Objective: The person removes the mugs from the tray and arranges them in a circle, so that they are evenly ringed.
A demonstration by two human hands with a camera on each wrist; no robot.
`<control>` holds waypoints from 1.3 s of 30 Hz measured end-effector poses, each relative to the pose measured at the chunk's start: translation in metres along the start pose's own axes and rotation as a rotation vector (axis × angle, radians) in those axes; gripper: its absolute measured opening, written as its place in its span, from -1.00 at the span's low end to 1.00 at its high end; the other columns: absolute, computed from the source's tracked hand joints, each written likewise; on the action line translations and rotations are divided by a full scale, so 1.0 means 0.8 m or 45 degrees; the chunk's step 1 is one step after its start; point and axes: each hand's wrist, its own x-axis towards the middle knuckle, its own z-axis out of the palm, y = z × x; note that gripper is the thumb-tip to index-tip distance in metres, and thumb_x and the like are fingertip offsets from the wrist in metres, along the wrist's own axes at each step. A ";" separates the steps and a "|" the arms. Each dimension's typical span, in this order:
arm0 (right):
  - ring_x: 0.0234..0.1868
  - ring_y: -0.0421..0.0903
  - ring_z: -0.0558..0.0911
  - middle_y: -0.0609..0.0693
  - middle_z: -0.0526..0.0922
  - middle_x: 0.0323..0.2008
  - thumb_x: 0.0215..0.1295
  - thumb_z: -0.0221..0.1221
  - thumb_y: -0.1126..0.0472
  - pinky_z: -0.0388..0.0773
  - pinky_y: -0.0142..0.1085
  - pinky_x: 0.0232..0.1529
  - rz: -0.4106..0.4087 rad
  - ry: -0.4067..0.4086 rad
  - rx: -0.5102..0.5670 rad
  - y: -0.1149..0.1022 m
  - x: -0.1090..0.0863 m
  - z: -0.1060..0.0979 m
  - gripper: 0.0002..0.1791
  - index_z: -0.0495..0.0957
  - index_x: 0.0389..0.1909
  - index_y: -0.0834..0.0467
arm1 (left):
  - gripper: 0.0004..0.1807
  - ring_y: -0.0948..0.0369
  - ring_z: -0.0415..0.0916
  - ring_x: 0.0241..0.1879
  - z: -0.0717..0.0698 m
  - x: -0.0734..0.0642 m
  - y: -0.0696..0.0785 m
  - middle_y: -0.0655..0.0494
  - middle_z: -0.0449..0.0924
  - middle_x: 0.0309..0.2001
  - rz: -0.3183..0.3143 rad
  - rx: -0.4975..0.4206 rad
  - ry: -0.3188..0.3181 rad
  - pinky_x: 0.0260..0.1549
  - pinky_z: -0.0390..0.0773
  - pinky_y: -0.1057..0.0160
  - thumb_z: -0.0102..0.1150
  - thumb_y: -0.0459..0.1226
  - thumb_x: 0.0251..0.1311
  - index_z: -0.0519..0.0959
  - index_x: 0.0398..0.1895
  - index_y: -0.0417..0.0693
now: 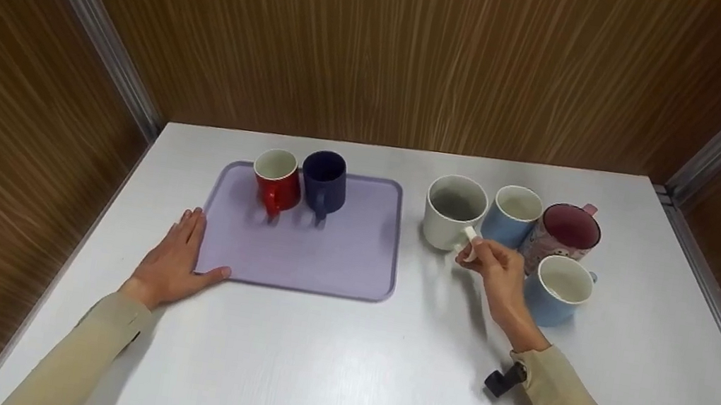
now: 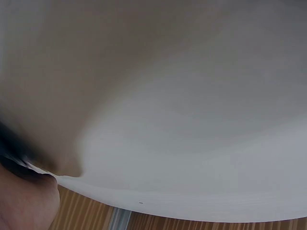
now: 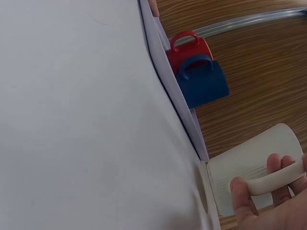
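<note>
My right hand (image 1: pixel 499 277) pinches the handle of a white mug (image 1: pixel 440 230), which is upright to the right of the tray; whether its base touches the table I cannot tell. In the right wrist view, thumb and fingers close round that handle. My left hand (image 1: pixel 171 266) lies with straight fingers along the left edge of a lilac tray (image 1: pixel 301 261), thumb at its front corner. On the tray stand a red mug (image 1: pixel 279 190) and a dark blue mug (image 1: pixel 325 191), handles toward me. The left wrist view shows mostly blurred sleeve and tabletop.
Right of the white mug stand a light blue mug (image 1: pixel 507 226), a pink patterned mug (image 1: pixel 550 249) and a second light blue mug (image 1: pixel 549 303), close together. Wood-grain panels (image 1: pixel 383 49) enclose the white table (image 1: pixel 321 368) at the back and sides.
</note>
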 end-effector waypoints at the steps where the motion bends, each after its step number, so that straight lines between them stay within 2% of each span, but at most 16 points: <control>1: -0.31 -0.10 0.76 0.04 0.72 -0.42 0.60 0.04 0.43 0.79 -0.24 -0.09 0.004 0.001 -0.001 0.001 0.000 -0.001 -0.71 0.59 -0.33 0.51 | 0.36 -0.20 -0.33 0.74 0.000 0.000 0.000 -0.28 -0.26 0.75 -0.001 0.000 0.001 0.67 -0.09 -0.22 0.02 0.51 0.30 -0.18 0.72 -0.36; 9: -0.25 -0.04 0.78 0.05 0.72 -0.39 0.60 0.04 0.43 0.79 -0.22 -0.04 0.023 0.018 0.004 0.004 -0.001 -0.007 -0.72 0.59 -0.34 0.47 | 0.36 -0.20 -0.33 0.74 -0.001 -0.003 -0.003 -0.27 -0.26 0.75 -0.007 -0.010 0.007 0.67 -0.07 -0.23 0.01 0.51 0.30 -0.19 0.72 -0.34; 18: -0.27 -0.13 0.77 -0.03 0.70 -0.40 0.62 0.03 0.40 0.77 -0.29 -0.05 0.067 0.051 -0.036 0.007 0.001 -0.010 -0.74 0.63 -0.25 0.44 | 0.36 -0.20 -0.34 0.74 0.000 -0.002 -0.005 -0.28 -0.27 0.75 -0.010 -0.001 -0.001 0.68 -0.12 -0.20 0.03 0.49 0.31 -0.19 0.72 -0.36; 20: -0.26 -0.13 0.76 -0.03 0.70 -0.40 0.63 0.03 0.39 0.77 -0.30 -0.06 0.072 0.060 -0.042 0.007 0.001 -0.011 -0.73 0.61 -0.28 0.42 | 0.36 -0.19 -0.35 0.74 0.000 -0.002 -0.004 -0.27 -0.28 0.75 -0.013 -0.002 -0.006 0.68 -0.13 -0.20 0.02 0.50 0.30 -0.19 0.72 -0.34; 26: -0.31 -0.17 0.72 -0.05 0.67 -0.44 0.67 0.01 0.33 0.74 -0.35 -0.11 0.029 0.125 -0.063 0.009 0.001 -0.009 -0.65 0.52 -0.41 0.37 | 0.35 -0.19 -0.36 0.74 -0.002 -0.002 -0.003 -0.26 -0.28 0.75 -0.004 -0.011 -0.003 0.68 -0.12 -0.22 0.01 0.50 0.32 -0.21 0.73 -0.32; 39: -0.23 -0.18 0.54 -0.06 0.48 -0.35 0.74 -0.10 0.26 0.66 -0.41 -0.09 0.009 0.237 -0.141 0.011 -0.004 -0.008 -0.69 0.45 -0.27 0.30 | 0.36 -0.17 -0.37 0.75 0.001 -0.003 -0.001 -0.21 -0.31 0.76 -0.019 -0.025 -0.009 0.66 -0.09 -0.25 0.00 0.53 0.29 -0.22 0.74 -0.27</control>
